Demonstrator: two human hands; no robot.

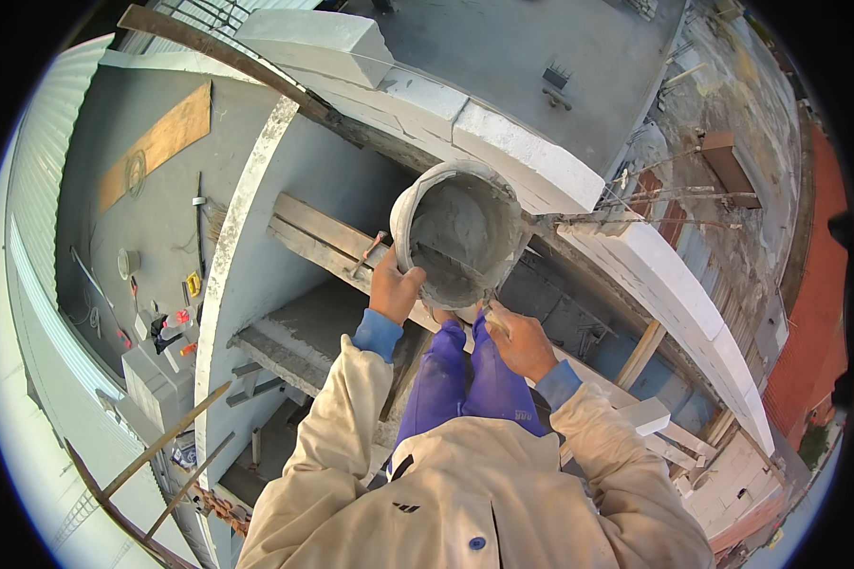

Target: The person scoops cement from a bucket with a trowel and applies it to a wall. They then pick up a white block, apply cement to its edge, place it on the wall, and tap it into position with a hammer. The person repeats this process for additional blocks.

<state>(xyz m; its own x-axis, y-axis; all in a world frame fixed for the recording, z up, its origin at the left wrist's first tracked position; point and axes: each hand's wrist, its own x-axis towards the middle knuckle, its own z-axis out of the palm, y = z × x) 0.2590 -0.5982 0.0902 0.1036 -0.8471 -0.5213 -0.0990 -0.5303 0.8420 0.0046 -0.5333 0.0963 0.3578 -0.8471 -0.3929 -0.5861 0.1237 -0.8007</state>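
A round bucket [403,223], its rim crusted with mortar, stands in front of me with wet grey mortar [465,216] inside. My left hand [396,288] grips the bucket's near left rim, thumb up. My right hand [522,343] is closed round the handle of a trowel [451,267]. Its flat blade lies in the bucket, partly coated with mortar, so its full outline is hard to see. Just left of the bucket, a hammer [370,251] with a reddish handle rests on a wooden plank [318,237].
White block walls [512,147] run beyond the bucket and curve down the right. I stand on planks over deep gaps. A grey partition wall [247,218] rises at left; past it, a plywood sheet [161,142] and scattered tools lie on a lower floor. Wooden poles [166,441] jut up lower left.
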